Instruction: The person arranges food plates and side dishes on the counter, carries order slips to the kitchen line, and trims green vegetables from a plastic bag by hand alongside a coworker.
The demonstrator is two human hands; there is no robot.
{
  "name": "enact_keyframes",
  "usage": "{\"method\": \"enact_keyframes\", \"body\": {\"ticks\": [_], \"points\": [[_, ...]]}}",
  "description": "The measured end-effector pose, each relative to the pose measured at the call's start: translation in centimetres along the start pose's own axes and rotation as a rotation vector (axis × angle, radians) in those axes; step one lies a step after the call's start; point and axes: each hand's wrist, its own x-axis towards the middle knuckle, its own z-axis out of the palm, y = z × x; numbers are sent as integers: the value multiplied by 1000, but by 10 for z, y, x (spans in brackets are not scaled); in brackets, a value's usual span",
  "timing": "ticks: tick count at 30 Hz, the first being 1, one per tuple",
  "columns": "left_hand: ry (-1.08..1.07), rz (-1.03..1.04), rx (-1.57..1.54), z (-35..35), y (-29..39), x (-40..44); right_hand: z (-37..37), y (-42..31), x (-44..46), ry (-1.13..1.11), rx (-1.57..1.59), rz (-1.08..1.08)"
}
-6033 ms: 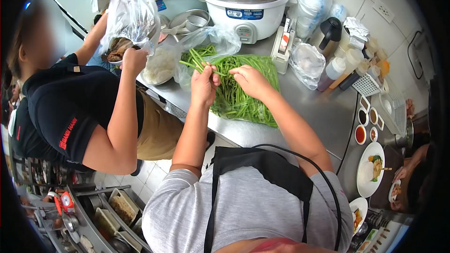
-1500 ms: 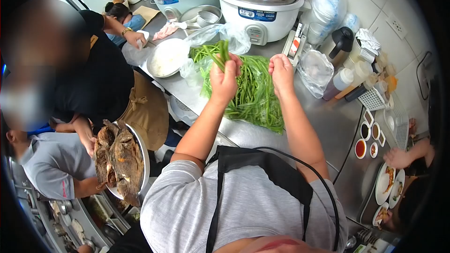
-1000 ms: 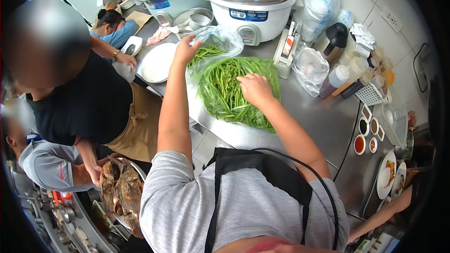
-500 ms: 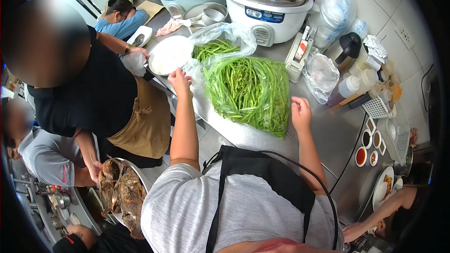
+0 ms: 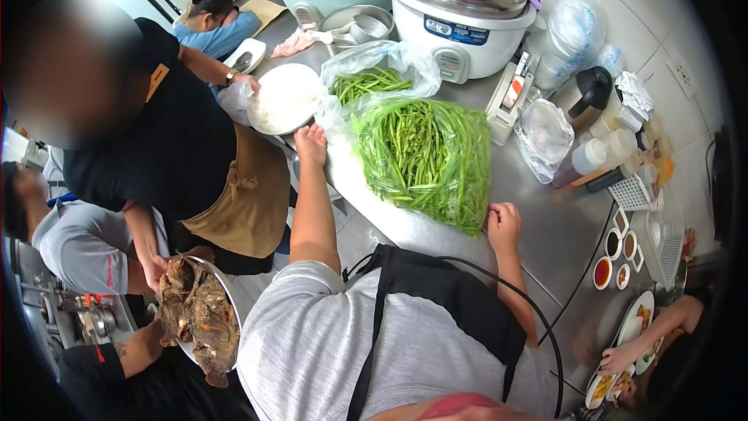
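A large clear bag of cut green beans (image 5: 425,156) lies on the steel counter, with a smaller open bag of beans (image 5: 370,84) behind it. My left hand (image 5: 312,145) is at the counter's edge, left of the large bag and just below a white bowl of rice (image 5: 287,100); its fingers are curled and what they hold, if anything, is too small to name. My right hand (image 5: 504,226) rests near the large bag's lower right corner with curled fingers, their inner side hidden.
Left, a co-worker (image 5: 156,140) in black holds a plate of fried fish (image 5: 201,312) and touches the rice bowl. Behind the beans stands a rice cooker (image 5: 460,19). Sauce bottles (image 5: 588,157) and small sauce dishes (image 5: 602,273) are right. Another person's hand (image 5: 619,359) is over plates.
My hands have left the beans and moved apart, down to either side of the large bag. The bean stems seen earlier in my left hand are gone. The co-worker has turned and now carries the fish low.
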Motion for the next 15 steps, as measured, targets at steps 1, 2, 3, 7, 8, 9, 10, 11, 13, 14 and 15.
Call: {"method": "enact_keyframes", "body": {"ticks": [1, 2, 3, 7, 8, 9, 10, 11, 13, 14, 15], "points": [[-32, -18, -15, -1, 1, -5, 0, -2, 1, 2, 1, 10], [-60, -37, -30, -3, 2, -10, 1, -2, 0, 6, 1, 5], [-87, -72, -33, -1, 3, -15, 1, -1, 0, 10, 1, -1], [-225, 114, 212, 38, 2, -48, 2, -2, 0, -3, 22, 24], [-262, 65, 281, 31, 0, -40, 2, -2, 1, -9, 9, 24], [-224, 62, 338, 42, 2, -51, 1, -2, 0, -14, -5, 25], [-187, 58, 394, 55, 4, -64, 1, -2, 0, -18, -19, 27], [-228, 52, 393, 45, 0, -52, 2, -2, 0, -21, -23, 20], [-153, 153, 405, 54, 2, -62, 2, 0, 0, -24, -36, 11], [-116, 203, 412, 58, 2, -66, 1, 0, 0, -24, -33, 7], [-212, 152, 366, 52, 6, -62, 2, 0, 0, -23, -32, 1]]}}
